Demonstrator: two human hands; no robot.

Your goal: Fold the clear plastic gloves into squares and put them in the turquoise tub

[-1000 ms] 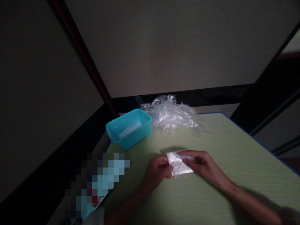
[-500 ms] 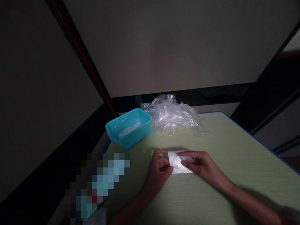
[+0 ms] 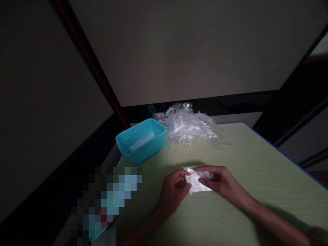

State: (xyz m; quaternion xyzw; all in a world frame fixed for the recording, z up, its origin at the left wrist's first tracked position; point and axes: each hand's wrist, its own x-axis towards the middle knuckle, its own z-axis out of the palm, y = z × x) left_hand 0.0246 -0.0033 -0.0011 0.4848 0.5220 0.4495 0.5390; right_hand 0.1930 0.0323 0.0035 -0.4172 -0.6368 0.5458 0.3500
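A small folded piece of clear, shiny plastic film (image 3: 198, 187) lies low over the table between my two hands. My left hand (image 3: 173, 188) holds its left edge, with the fingertips at the upper part and the thumb below. From the right, my right hand (image 3: 220, 179) grips the film, index finger along its top edge and thumb on its face. The right end of the film is partly hidden by those fingers. Farther back lies a loose pile of crumpled clear plastic (image 3: 184, 126), with thin finger-like ends sticking out.
A turquoise plastic basin (image 3: 150, 152) stands at the table's back left, a whitish flat item (image 3: 141, 142) inside it. The pale green table (image 3: 217, 218) has a blue edge. Dark-framed panels (image 3: 179, 51) rise behind it. A pixelated patch covers the lower left.
My left hand's fingers have closed in on the film's left edge and lie slightly lower. The film has tilted and shifted a little downward. My right hand has barely moved.
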